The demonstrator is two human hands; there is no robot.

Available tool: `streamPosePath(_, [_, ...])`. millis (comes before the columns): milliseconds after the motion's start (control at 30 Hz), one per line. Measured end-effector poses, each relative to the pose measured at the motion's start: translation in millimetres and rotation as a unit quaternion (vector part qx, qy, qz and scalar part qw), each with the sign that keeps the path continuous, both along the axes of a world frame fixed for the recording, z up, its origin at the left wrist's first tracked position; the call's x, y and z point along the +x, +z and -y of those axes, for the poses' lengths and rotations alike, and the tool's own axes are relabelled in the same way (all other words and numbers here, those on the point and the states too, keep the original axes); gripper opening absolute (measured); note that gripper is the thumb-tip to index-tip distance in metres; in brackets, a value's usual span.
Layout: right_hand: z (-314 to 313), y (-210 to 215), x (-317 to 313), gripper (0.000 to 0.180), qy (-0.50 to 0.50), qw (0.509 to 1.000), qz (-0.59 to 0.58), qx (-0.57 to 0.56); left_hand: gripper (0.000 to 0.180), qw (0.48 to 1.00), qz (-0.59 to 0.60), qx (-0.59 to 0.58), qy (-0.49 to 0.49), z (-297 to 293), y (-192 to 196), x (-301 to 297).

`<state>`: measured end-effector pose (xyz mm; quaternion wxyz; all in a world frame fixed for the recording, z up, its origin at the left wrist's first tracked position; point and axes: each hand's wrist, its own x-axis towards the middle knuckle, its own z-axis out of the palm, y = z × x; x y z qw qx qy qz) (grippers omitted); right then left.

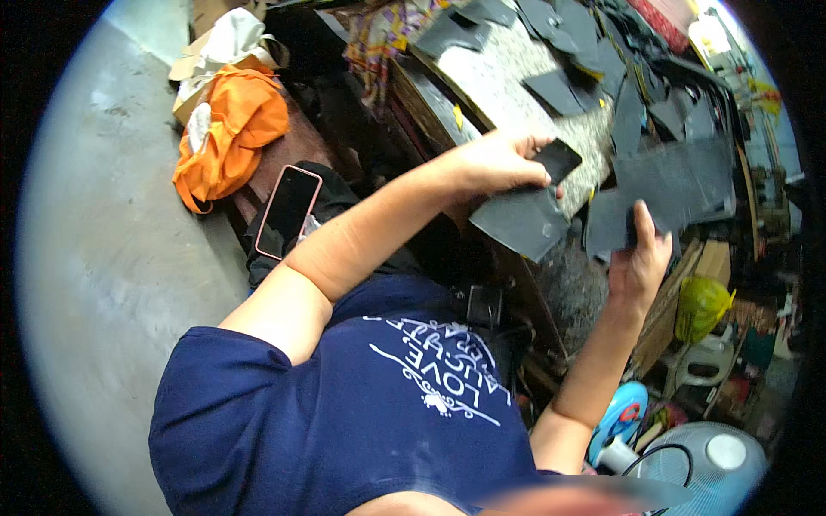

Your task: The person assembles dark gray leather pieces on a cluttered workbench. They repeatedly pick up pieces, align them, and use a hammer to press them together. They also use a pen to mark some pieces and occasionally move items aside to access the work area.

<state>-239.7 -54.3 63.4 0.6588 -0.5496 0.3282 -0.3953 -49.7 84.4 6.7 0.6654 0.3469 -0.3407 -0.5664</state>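
Observation:
My left hand (495,162) pinches a small dark rectangular cut piece (559,159) over the speckled work table (508,82). Just below it a larger dark grey sheet piece (520,222) lies at the table's edge. My right hand (638,258) is raised with its fingers closed around the lower edge of another dark sheet piece (615,222), which overlaps a long dark strip (675,181). Several more dark cut pieces (559,86) are scattered across the far part of the table.
A phone in a pink case (288,211) lies on a dark surface at left, beside an orange cloth (232,129). A yellow-green bag (701,305), a white fan (710,464) and a blue object (621,413) sit low at right. Grey concrete floor (112,258) spreads to the left.

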Motion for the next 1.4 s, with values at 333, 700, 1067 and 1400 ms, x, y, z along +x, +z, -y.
streamPosePath(333, [-7.1, -13.8, 14.5, 0.021, 0.085, 0.996, 0.005, -0.036, 0.044, 0.993, 0.109, 0.043, -0.035, 3.3, 1.0, -5.3])
streamPosePath(700, [-12.6, -11.2, 16.5, 0.048, 0.087, 0.994, -0.005, -0.06, 0.058, 0.989, 0.144, -0.033, -0.016, 9.9, -6.7, -9.0])
streamPosePath(1067, [-13.0, -6.9, 21.3, 0.026, 0.074, 0.997, 0.009, -0.037, 0.037, 0.997, 0.06, -0.029, 0.035, 5.1, -3.0, -5.3])
streamPosePath(1400, [4.6, -10.6, 11.7, 0.027, 0.063, 0.997, 0.001, -0.051, 0.037, 0.993, 0.112, 0.026, -0.023, 4.4, -2.4, 0.9])
